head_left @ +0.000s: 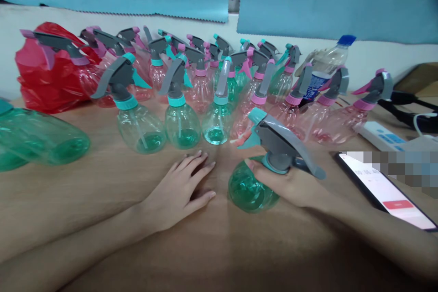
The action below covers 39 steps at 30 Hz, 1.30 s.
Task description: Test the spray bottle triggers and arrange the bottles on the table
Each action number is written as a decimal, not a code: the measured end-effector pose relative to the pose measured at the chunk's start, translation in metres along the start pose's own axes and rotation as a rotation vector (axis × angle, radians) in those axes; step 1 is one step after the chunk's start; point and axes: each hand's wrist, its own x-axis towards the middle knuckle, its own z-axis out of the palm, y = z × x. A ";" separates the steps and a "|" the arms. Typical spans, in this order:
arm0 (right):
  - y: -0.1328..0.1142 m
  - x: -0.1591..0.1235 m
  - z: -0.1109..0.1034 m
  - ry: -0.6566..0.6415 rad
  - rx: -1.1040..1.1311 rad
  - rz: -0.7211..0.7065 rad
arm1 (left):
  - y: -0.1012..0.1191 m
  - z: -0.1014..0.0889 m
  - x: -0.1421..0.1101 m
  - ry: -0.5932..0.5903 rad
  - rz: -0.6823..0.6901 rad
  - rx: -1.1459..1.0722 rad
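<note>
My right hand (290, 182) is wrapped round a green spray bottle (253, 191) below its grey and turquoise trigger head, the thumb lying across its near side. The bottle is tilted, its nozzle pointing to the upper left. To its left, my left hand (186, 182) lies palm down on the table, fingers spread, with nothing in it. Just beyond that hand stand three upright green spray bottles, the middle one (183, 123) closest to my fingertips. Pink spray bottles (282, 114) stand behind the held one.
Several more pink and green bottles crowd the table (153, 255) toward the wall. A red plastic bag (51, 82) sits at back left, and green bottles (51, 137) lie at the left edge. At right are a phone (383, 191), a white power strip (379, 134) and a blue-capped bottle (325, 64).
</note>
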 end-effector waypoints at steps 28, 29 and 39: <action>0.004 0.004 -0.001 -0.159 0.292 -0.028 | 0.000 0.002 0.000 0.025 -0.004 -0.015; 0.002 0.005 -0.001 -0.156 0.297 -0.028 | 0.000 0.002 -0.001 0.020 -0.004 -0.009; 0.003 0.002 0.001 -0.067 0.203 -0.030 | 0.000 0.002 -0.001 0.028 -0.012 -0.014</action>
